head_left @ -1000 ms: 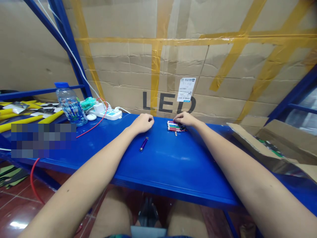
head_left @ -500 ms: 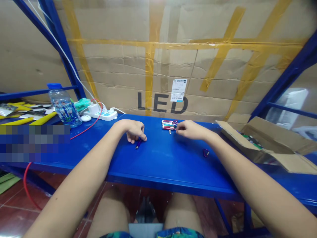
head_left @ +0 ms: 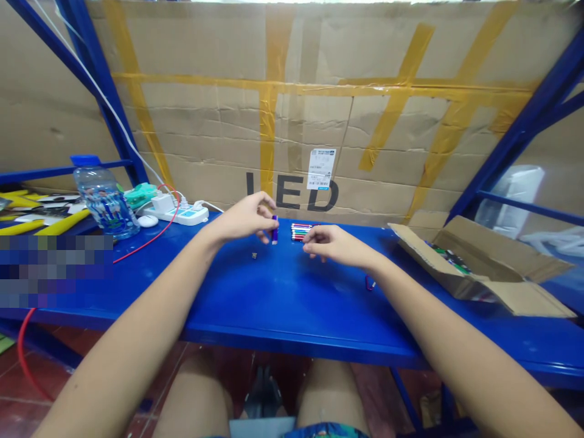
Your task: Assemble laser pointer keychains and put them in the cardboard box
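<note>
My left hand (head_left: 250, 218) is closed on a slim purple tube (head_left: 274, 231) with a silvery end, held upright just above the blue table. On the table below it lies a tiny metal piece (head_left: 254, 255). My right hand (head_left: 329, 243) is in front of a row of slim coloured tubes (head_left: 298, 232), thumb and fingertips drawn together. Whatever they pinch is too small to make out. Nearer my right forearm lies a purple carabiner (head_left: 369, 283), partly hidden by the arm.
An open cardboard box (head_left: 460, 261) with small colourful things stands at right. At left are a water bottle (head_left: 106, 198), a white power strip (head_left: 185, 213) and a red cable (head_left: 152, 240). A large cardboard panel (head_left: 201, 134) rises behind the blue table (head_left: 274, 310).
My left hand has lifted the purple tube and turned it upright, moving right; a tiny metal piece now shows on the table. My right hand has shifted slightly left and nearer.
</note>
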{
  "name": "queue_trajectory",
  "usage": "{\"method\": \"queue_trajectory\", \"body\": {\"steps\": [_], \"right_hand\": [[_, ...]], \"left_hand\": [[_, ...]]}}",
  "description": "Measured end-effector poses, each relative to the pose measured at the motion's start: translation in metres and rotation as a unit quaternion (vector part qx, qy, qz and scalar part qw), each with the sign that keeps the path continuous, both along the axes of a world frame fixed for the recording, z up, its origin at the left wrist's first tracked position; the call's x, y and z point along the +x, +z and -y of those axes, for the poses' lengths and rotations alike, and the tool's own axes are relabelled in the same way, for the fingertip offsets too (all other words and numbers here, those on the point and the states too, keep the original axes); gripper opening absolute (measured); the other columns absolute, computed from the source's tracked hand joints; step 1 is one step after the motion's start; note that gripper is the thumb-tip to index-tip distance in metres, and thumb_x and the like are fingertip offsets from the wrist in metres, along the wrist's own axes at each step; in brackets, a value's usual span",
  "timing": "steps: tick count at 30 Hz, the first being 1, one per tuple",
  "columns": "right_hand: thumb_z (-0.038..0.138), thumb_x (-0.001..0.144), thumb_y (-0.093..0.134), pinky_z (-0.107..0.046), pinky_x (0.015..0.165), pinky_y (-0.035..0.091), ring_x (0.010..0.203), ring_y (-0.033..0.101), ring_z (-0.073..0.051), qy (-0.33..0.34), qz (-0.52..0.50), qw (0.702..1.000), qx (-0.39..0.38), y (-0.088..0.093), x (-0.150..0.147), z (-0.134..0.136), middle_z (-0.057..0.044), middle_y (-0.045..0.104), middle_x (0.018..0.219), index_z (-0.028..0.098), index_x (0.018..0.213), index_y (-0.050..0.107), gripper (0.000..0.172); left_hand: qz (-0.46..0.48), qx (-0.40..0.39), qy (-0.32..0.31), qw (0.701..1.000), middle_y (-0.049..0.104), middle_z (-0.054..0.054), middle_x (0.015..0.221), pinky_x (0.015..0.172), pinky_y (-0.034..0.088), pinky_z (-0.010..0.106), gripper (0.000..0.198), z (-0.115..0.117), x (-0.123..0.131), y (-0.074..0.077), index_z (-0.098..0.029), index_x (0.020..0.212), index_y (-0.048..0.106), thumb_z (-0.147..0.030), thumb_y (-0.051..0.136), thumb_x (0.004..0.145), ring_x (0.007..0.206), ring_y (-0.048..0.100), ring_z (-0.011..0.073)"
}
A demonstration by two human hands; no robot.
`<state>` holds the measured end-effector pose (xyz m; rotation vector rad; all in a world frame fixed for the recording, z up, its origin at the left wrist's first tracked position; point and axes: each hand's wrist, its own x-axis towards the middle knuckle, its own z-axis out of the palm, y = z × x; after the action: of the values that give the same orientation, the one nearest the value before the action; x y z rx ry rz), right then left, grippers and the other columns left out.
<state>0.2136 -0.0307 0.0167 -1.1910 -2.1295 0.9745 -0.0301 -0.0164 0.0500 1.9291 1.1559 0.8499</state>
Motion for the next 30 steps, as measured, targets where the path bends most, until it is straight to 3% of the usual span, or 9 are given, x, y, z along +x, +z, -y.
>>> {"method": "queue_trajectory", "body": {"steps": [4, 7, 10, 14, 17, 21, 26, 28, 30], "right_hand": [[0.033, 0.082, 0.068, -0.024, 0.054, 0.047, 0.068, 0.063, -0.015, 0.017, -0.094, 0.995, -0.016, -0.006, -0.012, 0.002, -0.007, 0.071, 0.085, 0.014, 0.096, 0.066, 0.023], [0.026, 0.087, 0.062, -0.023, 0.051, 0.044, 0.056, 0.060, -0.011, -0.018, -0.075, 0.997, 0.003, -0.014, -0.013, -0.004, -0.006, 0.072, 0.078, 0.013, 0.087, 0.065, 0.014], [0.022, 0.089, 0.060, -0.022, 0.047, 0.042, 0.050, 0.060, -0.011, -0.065, -0.075, 0.995, -0.005, -0.016, -0.004, -0.012, -0.005, 0.072, 0.076, 0.015, 0.097, 0.060, 0.010], [0.014, 0.088, 0.056, -0.022, 0.043, 0.041, 0.060, 0.066, -0.014, -0.112, -0.084, 0.990, -0.017, -0.010, 0.012, -0.022, -0.008, 0.074, 0.089, 0.019, 0.100, 0.051, 0.014], [0.007, 0.085, 0.052, -0.022, 0.047, 0.043, 0.067, 0.067, -0.015, -0.129, -0.075, 0.989, -0.017, -0.007, 0.021, -0.030, -0.010, 0.073, 0.095, 0.018, 0.093, 0.051, 0.014], [0.004, 0.082, 0.049, -0.024, 0.052, 0.046, 0.070, 0.067, -0.016, -0.156, -0.072, 0.985, -0.028, -0.010, 0.025, -0.037, -0.009, 0.069, 0.084, 0.018, 0.089, 0.049, 0.016], [0.006, 0.080, 0.049, -0.026, 0.052, 0.045, 0.064, 0.062, -0.017, -0.141, -0.049, 0.988, -0.037, -0.013, 0.017, -0.033, -0.005, 0.062, 0.071, 0.020, 0.085, 0.046, 0.014], [0.008, 0.077, 0.051, -0.027, 0.052, 0.045, 0.057, 0.058, -0.015, -0.112, -0.053, 0.991, -0.045, -0.009, 0.014, -0.026, -0.002, 0.058, 0.065, 0.021, 0.079, 0.044, 0.015], [0.012, 0.073, 0.054, -0.029, 0.056, 0.048, 0.054, 0.055, -0.014, -0.020, -0.090, 0.993, -0.079, 0.000, 0.016, -0.014, 0.001, 0.052, 0.059, 0.022, 0.073, 0.041, 0.016]], "left_hand": [[0.083, 0.064, -0.021, 0.994, 0.067, 0.002, 0.077, 0.068, 0.057, 0.031, 0.016, 0.002, 0.038, -0.016, -0.015, 0.087, 0.053, -0.020, 0.067, 0.082, 0.068, 0.069, 0.0152], [0.000, 0.127, -0.017, 0.992, 0.069, 0.006, 0.086, 0.078, 0.053, 0.032, 0.016, -0.003, 0.042, -0.024, -0.014, 0.087, 0.059, -0.026, 0.068, 0.082, 0.082, 0.066, 0.0173], [-0.161, 0.170, 0.030, 0.972, 0.069, 0.008, 0.103, 0.083, 0.048, 0.032, 0.031, -0.011, 0.018, -0.020, -0.016, 0.102, 0.063, -0.035, 0.070, 0.079, 0.096, 0.063, 0.0210], [-0.425, -0.040, -0.019, 0.904, 0.070, 0.007, 0.096, 0.065, 0.046, 0.028, 0.035, -0.018, -0.019, -0.014, -0.018, 0.094, 0.065, -0.029, 0.077, 0.063, 0.073, 0.062, 0.0194], [-0.418, -0.097, -0.056, 0.902, 0.070, 0.005, 0.086, 0.058, 0.045, 0.026, 0.021, -0.018, -0.019, -0.019, -0.018, 0.087, 0.063, -0.018, 0.065, 0.066, 0.062, 0.061, 0.0167], [-0.362, -0.048, -0.109, 0.924, 0.069, 0.005, 0.082, 0.056, 0.045, 0.026, 0.015, -0.016, 0.004, -0.032, -0.017, 0.079, 0.060, -0.011, 0.053, 0.068, 0.060, 0.061, 0.0161], [-0.373, -0.020, -0.068, 0.925, 0.066, 0.004, 0.072, 0.054, 0.043, 0.026, 0.020, -0.015, 0.016, -0.037, -0.018, 0.086, 0.060, -0.010, 0.051, 0.069, 0.056, 0.061, 0.0170], [-0.349, -0.002, -0.068, 0.935, 0.067, 0.004, 0.075, 0.056, 0.043, 0.025, 0.018, -0.013, 0.015, -0.035, -0.018, 0.086, 0.060, -0.011, 0.052, 0.072, 0.060, 0.062, 0.0162], [-0.309, -0.014, -0.099, 0.946, 0.068, 0.004, 0.078, 0.058, 0.045, 0.025, 0.015, -0.009, 0.015, -0.031, -0.018, 0.089, 0.061, -0.017, 0.056, 0.075, 0.063, 0.061, 0.0153]]}}
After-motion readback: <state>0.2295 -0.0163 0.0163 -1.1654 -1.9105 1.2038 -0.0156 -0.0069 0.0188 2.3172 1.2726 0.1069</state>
